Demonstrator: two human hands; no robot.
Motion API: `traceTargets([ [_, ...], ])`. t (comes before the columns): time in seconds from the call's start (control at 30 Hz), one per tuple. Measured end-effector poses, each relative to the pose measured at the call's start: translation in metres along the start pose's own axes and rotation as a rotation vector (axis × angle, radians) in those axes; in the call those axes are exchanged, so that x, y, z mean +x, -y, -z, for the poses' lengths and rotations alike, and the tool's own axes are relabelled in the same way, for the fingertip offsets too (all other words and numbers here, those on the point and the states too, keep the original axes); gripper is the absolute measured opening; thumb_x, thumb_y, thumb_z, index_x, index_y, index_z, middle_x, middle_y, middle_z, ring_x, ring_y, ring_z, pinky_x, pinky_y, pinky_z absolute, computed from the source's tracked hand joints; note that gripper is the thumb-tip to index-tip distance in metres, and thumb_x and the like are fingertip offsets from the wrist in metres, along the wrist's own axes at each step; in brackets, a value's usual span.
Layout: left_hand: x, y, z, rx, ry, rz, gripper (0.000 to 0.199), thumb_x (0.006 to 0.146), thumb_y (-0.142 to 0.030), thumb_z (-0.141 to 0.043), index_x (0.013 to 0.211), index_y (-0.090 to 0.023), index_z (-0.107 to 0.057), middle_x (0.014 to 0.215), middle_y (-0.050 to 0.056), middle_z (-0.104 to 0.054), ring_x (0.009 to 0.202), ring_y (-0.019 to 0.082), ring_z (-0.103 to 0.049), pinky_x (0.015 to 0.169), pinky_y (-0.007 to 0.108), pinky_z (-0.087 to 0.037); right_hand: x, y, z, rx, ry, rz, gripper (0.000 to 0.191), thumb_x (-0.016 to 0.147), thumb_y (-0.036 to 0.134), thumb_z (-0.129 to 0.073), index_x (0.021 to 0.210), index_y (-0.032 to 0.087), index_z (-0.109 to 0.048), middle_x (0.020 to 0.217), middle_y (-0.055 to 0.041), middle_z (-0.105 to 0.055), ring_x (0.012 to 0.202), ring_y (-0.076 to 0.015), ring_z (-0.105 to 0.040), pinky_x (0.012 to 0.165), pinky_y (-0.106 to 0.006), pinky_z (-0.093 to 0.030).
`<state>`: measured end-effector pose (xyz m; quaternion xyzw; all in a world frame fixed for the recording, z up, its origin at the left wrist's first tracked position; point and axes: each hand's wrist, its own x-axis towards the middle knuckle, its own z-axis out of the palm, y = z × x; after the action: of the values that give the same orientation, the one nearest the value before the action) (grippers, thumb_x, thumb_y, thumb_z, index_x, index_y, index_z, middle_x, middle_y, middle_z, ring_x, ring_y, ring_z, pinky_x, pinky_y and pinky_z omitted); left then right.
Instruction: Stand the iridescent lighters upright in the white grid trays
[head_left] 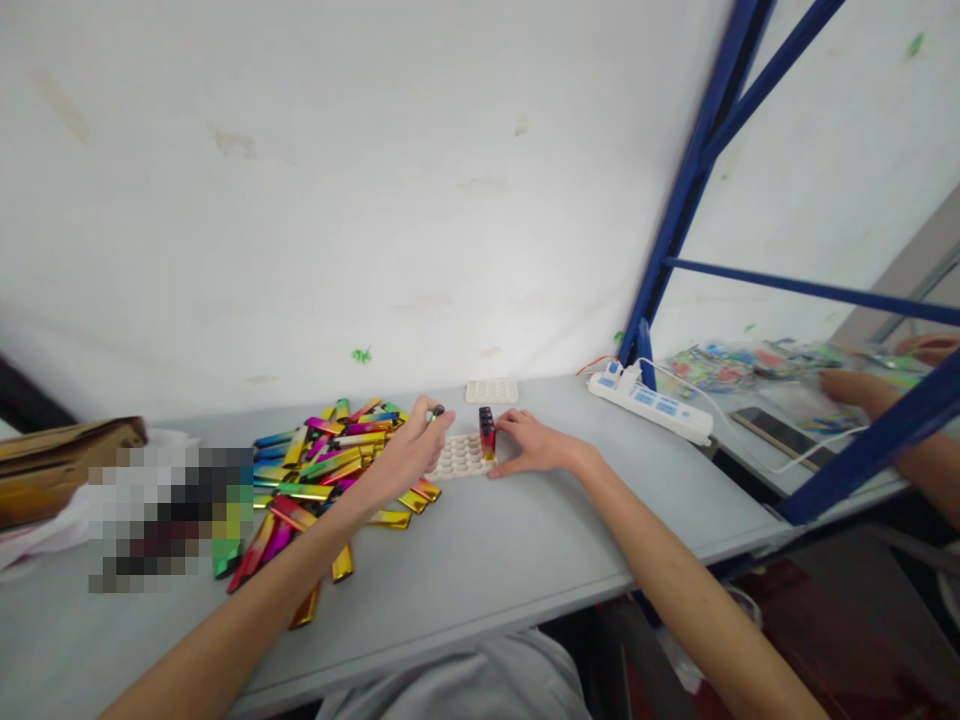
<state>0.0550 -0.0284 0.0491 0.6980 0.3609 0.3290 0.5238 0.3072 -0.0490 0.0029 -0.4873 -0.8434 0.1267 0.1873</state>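
On the grey bench [480, 550], your left grip [414, 445] was closed round a dark-ended piece [438, 411]; your right grip [534, 442], half open at the upright row [487, 432], best steadied it lightly.

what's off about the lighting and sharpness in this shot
head view: light is soft and fairly even on the wall; glints show on the shiny pieces; the co-worker's hand at right is blurred; a mosaic patch hides detail at left; the blue frame leans, likely from wide-lens distortion.
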Motion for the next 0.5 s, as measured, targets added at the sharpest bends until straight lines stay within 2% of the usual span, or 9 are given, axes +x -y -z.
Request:
traceTargets([
  [0.1,-0.001,-0.003,-0.001,0.015,0.104,0.034,0.036,0.093,-0.060,-0.049,0.098,-0.027,-0.035,0.059,-0.014,-0.040,0.036,0.006,-0.026,0.036,0.016,-0.023,0.000,0.000,0.000,0.001,0.006,0.001,0.072,0.073,0.059,-0.082,0.127,0.015,-0.061,0.127,-0.0152,-0.057,0.118,-0.0323,-0.053,0.106,-0.048,-0.043],
  [0.17,-0.003,-0.008,-0.002,0.074,0.139,-0.022,0.036,0.093,-0.059,-0.050,0.095,-0.025,-0.039,0.059,-0.012,-0.044,0.037,0.006,-0.033,0.037,0.017,-0.029,0.000,0.001,0.001,0.010,0.001,0.001,0.071,0.073,0.058,-0.083,0.126,0.016,-0.062,0.127,-0.0148,-0.057,0.118,-0.0322,-0.053,0.107,-0.048,-0.043],
  [0.23,-0.003,-0.015,-0.005,0.118,0.147,-0.132,0.034,0.092,-0.055,-0.055,0.091,-0.022,-0.046,0.063,-0.007,-0.053,0.049,0.010,-0.050,0.047,0.021,-0.043,-0.001,0.002,0.001,0.024,-0.005,0.004,0.068,0.073,0.057,-0.083,0.124,0.018,-0.063,0.126,-0.0137,-0.057,0.117,-0.0321,-0.053,0.106,-0.049,-0.043],
  [0.27,-0.002,-0.018,-0.006,0.136,0.139,-0.197,0.032,0.091,-0.052,-0.058,0.090,-0.020,-0.052,0.070,-0.003,-0.060,0.061,0.013,-0.059,0.056,0.023,-0.050,-0.001,0.003,0.002,0.030,-0.007,0.005,0.066,0.073,0.057,-0.083,0.124,0.018,-0.064,0.126,-0.0132,-0.058,0.117,-0.0320,-0.053,0.106,-0.049,-0.043],
  [0.37,0.004,-0.024,-0.011,0.210,0.087,-0.369,0.029,0.087,-0.046,-0.066,0.093,-0.017,-0.068,0.099,0.007,-0.070,0.093,0.020,-0.066,0.081,0.030,-0.055,-0.002,0.002,0.001,0.032,-0.004,0.007,0.064,0.075,0.058,-0.082,0.123,0.019,-0.064,0.124,-0.0126,-0.058,0.115,-0.0317,-0.053,0.105,-0.049,-0.043],
  [0.5,0.014,-0.020,-0.017,0.376,0.102,-0.445,0.028,0.086,-0.044,-0.068,0.096,-0.019,-0.074,0.101,0.008,-0.073,0.087,0.020,-0.067,0.080,0.031,-0.055,-0.001,-0.003,-0.003,0.014,-0.013,-0.003,0.071,0.073,0.060,-0.082,0.128,0.019,-0.062,0.123,-0.0125,-0.057,0.114,-0.0310,-0.053,0.104,-0.047,-0.044],
])
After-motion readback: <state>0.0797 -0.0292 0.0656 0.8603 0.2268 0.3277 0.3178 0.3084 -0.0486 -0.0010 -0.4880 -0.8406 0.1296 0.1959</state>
